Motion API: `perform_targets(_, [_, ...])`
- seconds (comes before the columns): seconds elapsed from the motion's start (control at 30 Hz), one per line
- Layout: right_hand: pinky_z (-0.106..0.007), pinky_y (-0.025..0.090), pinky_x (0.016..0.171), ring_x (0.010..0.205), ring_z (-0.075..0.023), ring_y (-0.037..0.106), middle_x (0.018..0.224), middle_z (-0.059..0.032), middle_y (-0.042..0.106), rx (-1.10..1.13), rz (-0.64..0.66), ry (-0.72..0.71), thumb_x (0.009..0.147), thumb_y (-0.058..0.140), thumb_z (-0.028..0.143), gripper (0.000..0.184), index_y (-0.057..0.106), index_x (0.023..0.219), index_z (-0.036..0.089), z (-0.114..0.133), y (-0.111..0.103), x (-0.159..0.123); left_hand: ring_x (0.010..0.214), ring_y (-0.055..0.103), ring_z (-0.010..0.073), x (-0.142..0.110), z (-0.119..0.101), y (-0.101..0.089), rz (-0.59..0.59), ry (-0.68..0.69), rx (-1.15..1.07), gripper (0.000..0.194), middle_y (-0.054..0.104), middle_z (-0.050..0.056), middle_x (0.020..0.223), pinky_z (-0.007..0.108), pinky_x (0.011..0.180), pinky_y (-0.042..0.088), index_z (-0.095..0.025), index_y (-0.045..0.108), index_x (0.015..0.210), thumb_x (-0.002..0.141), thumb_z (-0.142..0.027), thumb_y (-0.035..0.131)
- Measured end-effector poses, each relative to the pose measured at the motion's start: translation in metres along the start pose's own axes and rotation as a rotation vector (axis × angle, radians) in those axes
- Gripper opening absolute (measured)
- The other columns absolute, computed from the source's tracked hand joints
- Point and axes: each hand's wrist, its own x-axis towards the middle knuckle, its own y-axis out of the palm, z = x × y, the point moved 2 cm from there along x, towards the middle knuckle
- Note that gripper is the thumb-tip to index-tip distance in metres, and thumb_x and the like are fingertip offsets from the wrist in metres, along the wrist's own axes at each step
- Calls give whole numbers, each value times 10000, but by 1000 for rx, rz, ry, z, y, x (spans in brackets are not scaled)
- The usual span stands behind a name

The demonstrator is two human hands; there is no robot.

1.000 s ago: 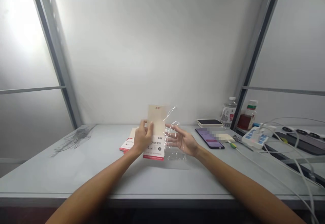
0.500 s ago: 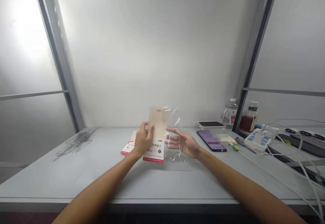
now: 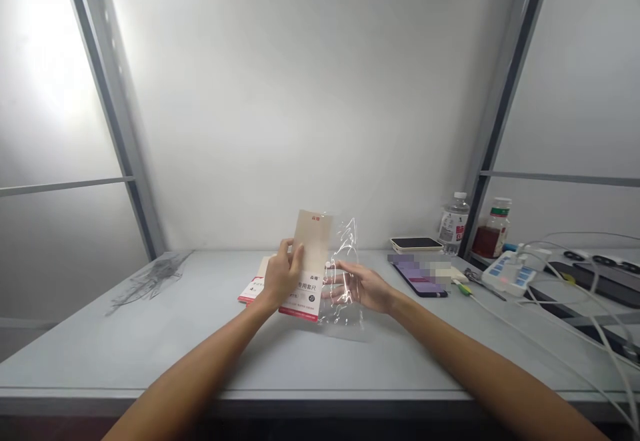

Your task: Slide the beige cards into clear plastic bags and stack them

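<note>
A beige printed card with white and red at its foot and Chinese lettering sits in a clear plastic pouch (image 3: 311, 244), tilted above the table. My left hand (image 3: 281, 274) grips its left side, thumb in front. From the right, my right hand (image 3: 367, 286) reaches to the pouch's transparent part, fingers stretched and apart. Those fingers show through the shiny film; whether they press on it I cannot tell. A small white round button lies near the index fingertip. Behind my left hand, more red-and-white cards (image 3: 251, 289) lie on the table, partly hidden.
A purple-screened phone (image 3: 417, 278) and another phone (image 3: 416, 244) lie to the right. Beyond them stand a water bottle (image 3: 453, 221) and a jar of dark red contents (image 3: 493, 231). A power strip (image 3: 507, 273) and white cables crowd the right side. Metal posts frame the table.
The pouch has tilted slightly clockwise, and its clear film has spread out flatter to the right. My right hand has shifted a little left against the film. My left hand keeps its grip.
</note>
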Motion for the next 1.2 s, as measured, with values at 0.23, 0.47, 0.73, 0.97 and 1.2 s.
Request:
perform_targets(0.23, [-380,527,731,767,-219,686,888,-104,674,7,5,2,882,468,363,264,535,1021,149,-2,2,0,365,385,108,-2,1,2,22,-28,0,360,436,-64,437,211,394,235,-195,508,973,842,-501,370])
perform_targets(0.47, [-360,522,751,829,-224,681,923,-128,678,-21,39,18,882,475,377,283,525,1025,139,-3,4,-1,357,383,105,-3,3,4,29,-21,-7,361,428,-69,427,209,392,227,-193,515,964,833,-504,385])
perform_targets(0.73, [-324,530,722,824,-215,679,962,-142,678,-79,70,14,838,561,372,326,526,1051,129,-3,6,-4,359,375,106,-5,3,7,56,-42,-32,383,418,-69,420,213,384,225,-186,522,975,830,-515,389])
perform_targets(0.97, [-333,541,679,748,-206,683,844,-89,670,-75,33,0,753,675,335,317,526,957,144,-9,1,3,368,364,96,-6,1,6,59,-76,-81,400,410,-65,437,201,375,218,-172,526,964,821,-522,398])
perform_targets(1.2, [-329,537,678,765,-213,682,868,-90,662,-123,24,-11,740,681,376,365,520,969,142,-13,0,5,373,374,99,-5,5,6,89,-59,-61,397,399,-66,436,205,378,227,-185,522,944,823,-535,378])
